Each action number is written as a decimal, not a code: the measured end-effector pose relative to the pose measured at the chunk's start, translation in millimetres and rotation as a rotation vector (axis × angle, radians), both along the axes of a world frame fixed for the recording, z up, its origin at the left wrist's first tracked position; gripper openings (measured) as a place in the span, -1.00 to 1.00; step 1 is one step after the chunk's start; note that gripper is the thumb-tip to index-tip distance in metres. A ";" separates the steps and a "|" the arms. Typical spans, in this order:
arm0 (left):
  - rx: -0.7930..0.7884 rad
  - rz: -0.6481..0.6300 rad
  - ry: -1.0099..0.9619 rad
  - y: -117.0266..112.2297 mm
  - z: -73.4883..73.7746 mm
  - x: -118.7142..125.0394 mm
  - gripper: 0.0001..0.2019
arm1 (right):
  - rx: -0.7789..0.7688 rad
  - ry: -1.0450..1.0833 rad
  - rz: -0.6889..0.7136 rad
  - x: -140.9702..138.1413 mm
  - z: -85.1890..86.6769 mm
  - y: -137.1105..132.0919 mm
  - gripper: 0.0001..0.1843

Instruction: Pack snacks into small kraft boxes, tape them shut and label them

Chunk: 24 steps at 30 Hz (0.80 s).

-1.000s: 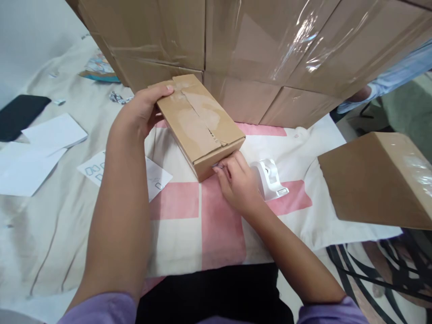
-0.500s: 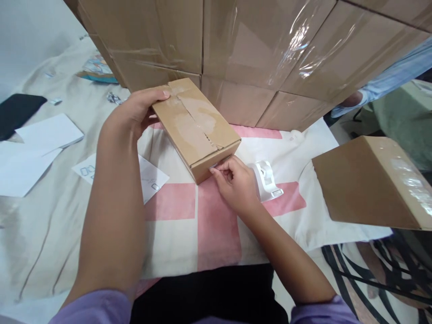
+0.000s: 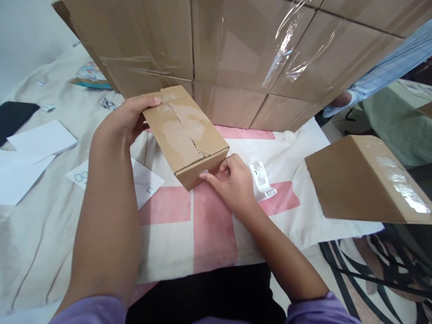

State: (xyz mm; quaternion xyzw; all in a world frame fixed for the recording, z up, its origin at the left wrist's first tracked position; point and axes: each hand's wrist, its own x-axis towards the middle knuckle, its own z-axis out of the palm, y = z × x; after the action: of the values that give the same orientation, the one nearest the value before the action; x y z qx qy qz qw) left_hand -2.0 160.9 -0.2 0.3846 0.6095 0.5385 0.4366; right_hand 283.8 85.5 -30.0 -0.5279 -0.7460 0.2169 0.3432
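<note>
A small brown cardboard box (image 3: 189, 130), its top flaps meeting at a seam under clear tape, is in front of me. My left hand (image 3: 135, 114) grips its far left end, thumb on top and fingers underneath. My right hand (image 3: 231, 182) is at the near end face, fingers curled in and thumb against the cardboard. A small white sticker (image 3: 203, 172) with a dark mark shows at that thumb's tip; whether anything is pinched in the fingers is hidden. Just right of this hand stands a white tape dispenser (image 3: 263, 182).
A wall of taped cartons (image 3: 232, 54) rises behind the box. An open-sided carton (image 3: 347, 180) sits at right. White papers (image 3: 43, 139), a marked sheet (image 3: 146, 182) and a black flat item (image 3: 16, 114) lie left on the cloth. Someone's blue sleeve (image 3: 381, 72) shows at far right.
The view has shifted slightly right. My right thumb has slid left along the box's end face, so more of the sticker shows. My left hand keeps its grip.
</note>
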 end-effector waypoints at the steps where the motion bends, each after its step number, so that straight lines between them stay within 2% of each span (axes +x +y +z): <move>1: -0.008 0.000 -0.011 -0.2 0.3 0.3 -0.30 | -0.013 -0.008 -0.033 0.2 0.8 0.1 -0.37; 4: -0.010 -0.025 -0.031 -0.4 0.4 1.1 -0.27 | -0.111 -0.026 -0.021 1.5 2.3 1.0 -0.20; 7: 0.020 -0.062 -0.048 -0.7 -0.2 2.2 -0.25 | -0.123 -0.071 0.097 3.4 2.4 1.9 -0.39; 10: 0.056 -0.090 -0.069 -1.7 -0.3 4.3 -0.27 | -0.102 -0.071 0.150 4.7 3.1 1.4 -0.57; 14: 0.096 -0.112 -0.091 -2.1 0.8 7.7 -0.32 | -0.133 -0.043 0.182 6.4 5.0 0.4 -0.64; 18: 0.089 -0.104 -0.119 -2.1 2.7 9.6 -0.38 | -0.099 -0.094 0.188 8.4 3.9 0.9 -0.58; 24: 0.072 -0.096 -0.115 -2.8 1.8 7.7 -0.41 | 0.042 -0.035 0.148 -1.6 3.8 -3.8 -0.21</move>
State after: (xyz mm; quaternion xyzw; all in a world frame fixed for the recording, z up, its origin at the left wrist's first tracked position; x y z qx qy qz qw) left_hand 5.7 158.1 1.5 0.3972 0.5446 0.5597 0.4821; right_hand 282.2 81.7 -26.2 -0.4676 -0.7933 0.2169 0.3241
